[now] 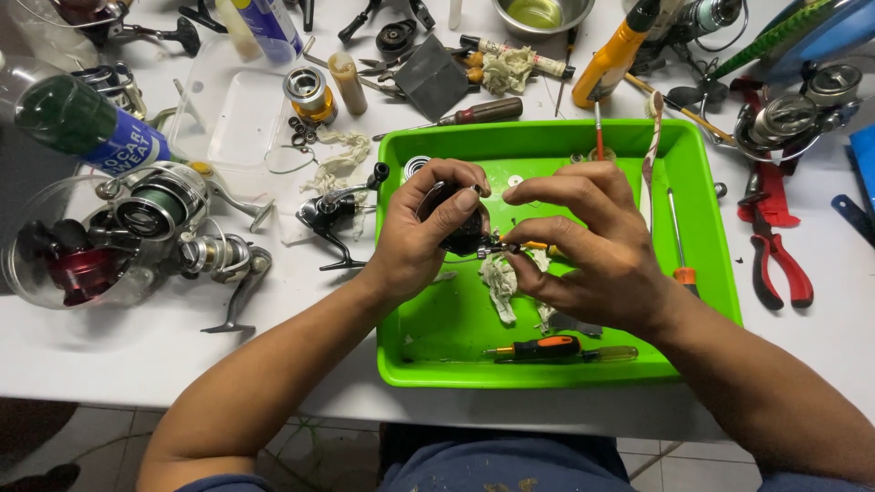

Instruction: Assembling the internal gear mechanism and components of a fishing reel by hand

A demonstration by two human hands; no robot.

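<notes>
Black rounded reel body (460, 228) gripped in left hand (415, 239), right hand (588, 246) pinching perhaps a thin metal shaft (504, 246), glossy green tray (711, 273)

Green tray (702, 182): shiny smooth plastic. Reel part (460, 228) in left hand (419, 241): dark glossy metal look. Right hand (583, 246) pinches small shiny metal bit. Rag scraps (499, 284) in tray: soft, rough cloth, dirty white. Screwdriver (547, 348): black and orange matt grip, clear plastic end. Table (118, 355): smooth white, matt. Pliers (775, 260): red glossy handles, dull metal. Fishing reel (173, 214): shiny silver metal. Bowl (538, 14): shiny steel. Screwdriver handle (488, 111): brown wood look.
</notes>
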